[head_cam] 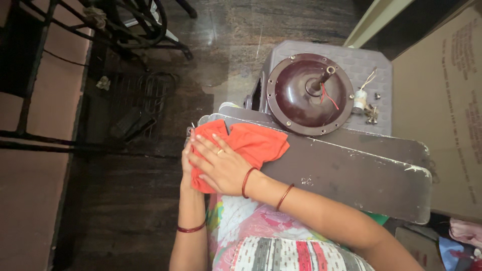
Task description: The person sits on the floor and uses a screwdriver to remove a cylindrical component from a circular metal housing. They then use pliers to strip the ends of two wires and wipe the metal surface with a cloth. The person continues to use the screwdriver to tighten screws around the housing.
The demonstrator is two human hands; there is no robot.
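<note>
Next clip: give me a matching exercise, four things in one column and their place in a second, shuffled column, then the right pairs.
Things:
1. orange cloth
2. fan motor housing
3. small white part
4. cardboard box

Places:
a. on the stool, right of the housing
b. at the right edge
c. on the grey stool
d. under the right hand, on the fan blade

Pairs: 1-d, 2-c, 3-a, 4-b

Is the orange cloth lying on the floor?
No, the orange cloth lies on the brown fan blade, pressed under the right hand.
</note>
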